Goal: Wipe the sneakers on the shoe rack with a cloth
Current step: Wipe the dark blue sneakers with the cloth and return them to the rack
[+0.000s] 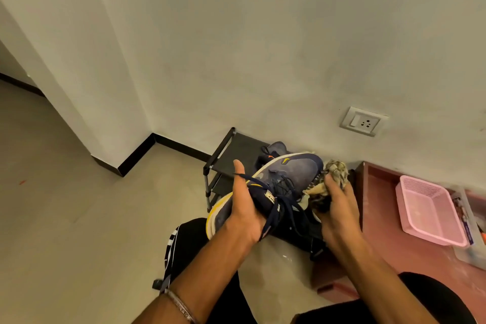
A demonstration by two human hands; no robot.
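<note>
Left hand [246, 208] grips the navy sneaker [284, 179] over the shoe rack [231, 155]; right hand [339, 208] presses a bunched cloth [335, 168] against its toe.

left hand [246, 208] grips sneaker [286, 179] | right hand [339, 208] presses cloth [334, 171] against toe

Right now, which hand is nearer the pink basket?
Right. The right hand, gripping the cloth beside the sneaker's toe, is just left of the pink basket. The left hand holds the sneaker farther left, with the shoe between it and the basket.
</note>
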